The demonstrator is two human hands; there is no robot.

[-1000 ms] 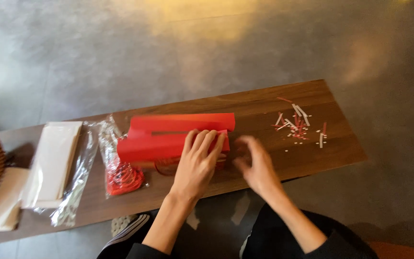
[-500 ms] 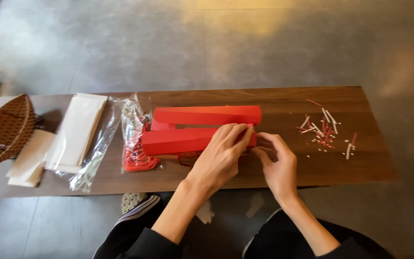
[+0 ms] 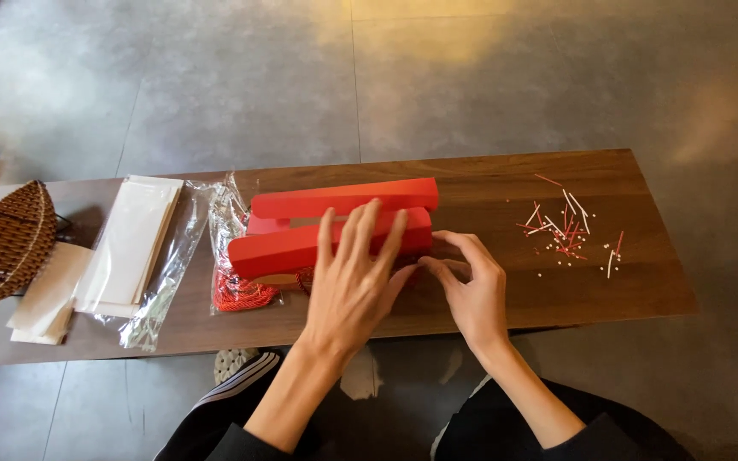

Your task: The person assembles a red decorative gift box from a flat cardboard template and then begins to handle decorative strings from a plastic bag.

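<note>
Two long red boxes point(image 3: 301, 243) lie side by side on a dark wooden bench point(image 3: 506, 294). My left hand point(image 3: 354, 277) rests flat, fingers spread, on the near box's right part. My right hand point(image 3: 470, 286) sits just right of that box's end, fingers curled and pinching at something small by the box end; what it holds is hidden. A clear bag of red cord point(image 3: 237, 290) lies under the boxes' left end.
A scatter of red and white little sticks and beads point(image 3: 565, 226) lies at the bench's right. White paper stacks in clear wrap point(image 3: 130, 243) and a brown woven basket point(image 3: 6, 243) sit at the left. Grey floor surrounds the bench.
The view has shifted slightly. My left hand has spread its fingers flatter over the near box; my right hand stays at the box's right end.
</note>
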